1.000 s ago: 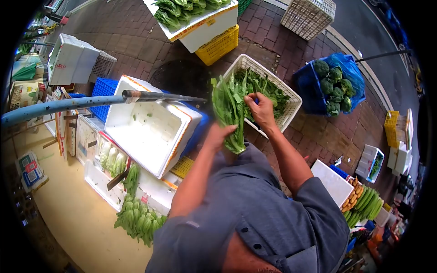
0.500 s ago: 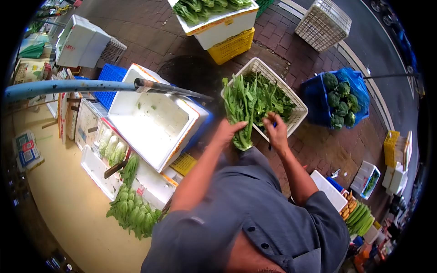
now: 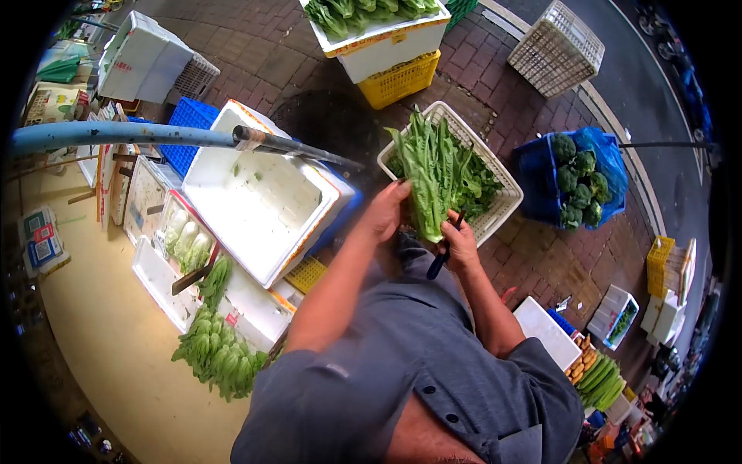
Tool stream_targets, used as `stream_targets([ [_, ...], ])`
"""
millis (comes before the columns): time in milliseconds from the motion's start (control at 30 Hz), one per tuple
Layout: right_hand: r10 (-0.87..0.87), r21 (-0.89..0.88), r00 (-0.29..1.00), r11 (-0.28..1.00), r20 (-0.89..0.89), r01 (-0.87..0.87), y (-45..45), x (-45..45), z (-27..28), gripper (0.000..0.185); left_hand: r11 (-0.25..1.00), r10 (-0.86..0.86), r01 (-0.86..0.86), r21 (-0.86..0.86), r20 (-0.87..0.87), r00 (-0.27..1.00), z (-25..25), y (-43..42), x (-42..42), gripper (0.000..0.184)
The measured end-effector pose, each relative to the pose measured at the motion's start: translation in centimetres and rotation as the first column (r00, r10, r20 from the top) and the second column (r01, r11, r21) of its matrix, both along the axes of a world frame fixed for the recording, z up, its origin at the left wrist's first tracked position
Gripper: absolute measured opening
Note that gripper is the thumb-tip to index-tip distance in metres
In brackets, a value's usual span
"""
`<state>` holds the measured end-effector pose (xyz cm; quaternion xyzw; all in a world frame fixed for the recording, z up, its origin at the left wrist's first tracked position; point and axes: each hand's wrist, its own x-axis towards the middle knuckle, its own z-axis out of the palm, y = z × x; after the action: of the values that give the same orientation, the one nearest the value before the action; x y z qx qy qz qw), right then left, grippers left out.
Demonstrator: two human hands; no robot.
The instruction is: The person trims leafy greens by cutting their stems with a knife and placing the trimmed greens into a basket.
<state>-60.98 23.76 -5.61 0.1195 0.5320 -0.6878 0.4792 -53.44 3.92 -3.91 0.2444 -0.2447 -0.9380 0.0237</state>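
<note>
A bunch of long green leafy vegetable (image 3: 431, 174) is held upright in front of me, its pale base toward my body. My left hand (image 3: 388, 207) grips it from the left side. My right hand (image 3: 459, 243) is closed around a dark-handled knife (image 3: 437, 265), with fingertips touching the base of the bunch. The blade is mostly hidden by the fingers. Behind the bunch, a cream plastic basket (image 3: 506, 203) holds more loose leafy greens (image 3: 478, 182).
A white foam box (image 3: 255, 209) stands at left under a blue pole (image 3: 124, 134). Broccoli fills a blue crate (image 3: 533, 182) at right. Stacked boxes (image 3: 386, 60) of greens are ahead. Leafy bunches (image 3: 220, 356) lie at lower left.
My right hand has moved in from the basket side to the base of the bunch, and the knife handle now shows. The bunch has turned, and my left hand sits higher on it.
</note>
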Motion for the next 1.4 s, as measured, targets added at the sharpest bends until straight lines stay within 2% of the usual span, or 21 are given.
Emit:
stream_targets([
  [67, 0.018, -0.120, 0.997, 0.993, 0.069, -0.009, -0.3, -0.4, 0.7, 0.038, 0.998, 0.016, -0.014, 0.064, -0.032, 0.999, -1.7, -0.1, 0.2, 0.058],
  [133, 0.111, -0.299, 0.986, 0.952, 0.121, -0.070, -0.8, -1.1, 2.1, 0.034, 0.976, 0.088, -0.075, 0.205, -0.056, 0.995, 0.7, 0.3, 0.1, 0.063],
  [167, 0.138, -0.257, 0.980, 0.961, 0.140, -0.099, -1.1, -1.2, 2.4, 0.032, 0.970, 0.047, -0.020, 0.244, -0.107, 0.993, -0.3, 0.4, 0.0, 0.065],
  [233, 0.150, -0.357, 0.961, 0.932, 0.231, -0.060, -1.1, -1.1, 1.0, 0.032, 0.942, -0.033, 0.101, 0.322, -0.209, 0.977, -2.5, 1.2, -0.5, 0.070],
  [300, 0.134, -0.418, 0.948, 0.909, 0.288, -0.001, -0.7, -0.9, 1.0, 0.032, 0.944, 0.047, -0.005, 0.329, -0.120, 0.992, -2.6, 2.5, -1.0, 0.073],
  [433, 0.100, -0.202, 0.972, 0.978, 0.213, -0.056, -0.5, -1.2, 2.1, 0.029, 0.937, 0.109, -0.116, 0.329, 0.040, 0.993, -2.9, 2.9, -1.7, 0.070],
  [567, -0.041, 0.055, 0.960, 0.997, -0.279, 0.058, 0.5, -0.7, 1.8, 0.020, 0.934, 0.187, -0.209, 0.289, 0.102, 0.977, -3.6, 3.2, -1.8, 0.059],
  [600, 0.059, 0.103, 0.847, 0.995, -0.528, -0.005, 0.5, -0.6, 1.8, 0.019, 0.933, 0.212, -0.233, 0.274, 0.103, 0.972, -3.6, 3.2, -1.9, 0.055],
  [667, 0.249, 0.239, 0.428, 0.968, -0.869, -0.077, 0.5, -0.2, 1.9, 0.018, 0.930, 0.223, -0.244, 0.274, 0.106, 0.969, -3.6, 3.3, -1.9, 0.052],
  [700, 0.265, 0.284, 0.466, 0.958, -0.844, -0.032, -0.1, 0.1, 3.3, 0.018, 0.930, 0.225, -0.246, 0.275, 0.104, 0.969, -3.7, 3.4, -2.1, 0.050],
  [800, 0.342, 0.365, 0.320, 0.931, -0.884, 0.014, -0.2, -0.1, 2.5, 0.016, 0.910, 0.260, -0.284, 0.303, 0.116, 0.958, -4.2, 3.6, -2.5, 0.050],
  [900, 0.348, 0.380, 0.306, 0.924, -0.886, 0.048, 0.0, 0.1, 1.6, 0.016, 0.895, 0.297, -0.317, 0.314, 0.113, 0.948, -4.6, 3.4, -2.1, 0.052],
  [967, 0.051, 0.188, 0.784, 0.979, -0.619, 0.085, 0.1, 0.2, 0.7, 0.015, 0.888, 0.318, -0.341, 0.309, 0.123, 0.940, -4.6, 3.2, -2.1, 0.051],
  [1000, -0.092, 0.107, 0.924, 0.984, -0.371, 0.141, 0.0, 0.5, 0.6, 0.015, 0.883, 0.331, -0.356, 0.306, 0.133, 0.934, -4.7, 3.2, -1.8, 0.051],
  [1067, -0.268, 0.036, 0.937, 0.958, -0.223, 0.283, -0.4, 0.2, 0.2, 0.017, 0.863, 0.313, -0.350, 0.363, 0.159, 0.936, -5.3, 2.9, -1.5, 0.051],
  [1167, -0.310, 0.056, 0.941, 0.946, -0.137, 0.320, 0.7, -1.2, -0.6, 0.021, 0.853, 0.355, -0.398, 0.337, 0.184, 0.917, -5.2, 2.7, -2.1, 0.050],
  [1200, -0.192, 0.142, 0.938, 0.960, -0.288, 0.240, 0.9, -1.2, -0.2, 0.024, 0.853, 0.371, -0.411, 0.321, 0.182, 0.911, -5.1, 2.8, -2.2, 0.051],
  [1267, 0.088, 0.338, 0.842, 0.934, -0.532, 0.115, 1.4, -1.0, 0.9, 0.032, 0.857, 0.392, -0.435, 0.276, 0.199, 0.898, -5.1, 3.0, -2.6, 0.053],
  [1300, 0.180, 0.289, 0.696, 0.956, -0.696, 0.041, 1.2, -0.6, 1.0, 0.042, 0.862, 0.398, -0.444, 0.246, 0.216, 0.892, -5.0, 3.0, -2.9, 0.053],
  [1333, 0.293, 0.290, 0.318, 0.955, -0.902, -0.057, 1.1, 0.1, 1.3, 0.042, 0.866, 0.398, -0.449, 0.219, 0.238, 0.886, -4.9, 3.3, -3.0, 0.054],
  [1400, 0.280, 0.273, 0.211, 0.960, -0.937, -0.063, -0.1, 0.9, 1.7, 0.041, 0.869, 0.415, -0.461, 0.182, 0.238, 0.878, -4.5, 3.8, -3.3, 0.061],
])
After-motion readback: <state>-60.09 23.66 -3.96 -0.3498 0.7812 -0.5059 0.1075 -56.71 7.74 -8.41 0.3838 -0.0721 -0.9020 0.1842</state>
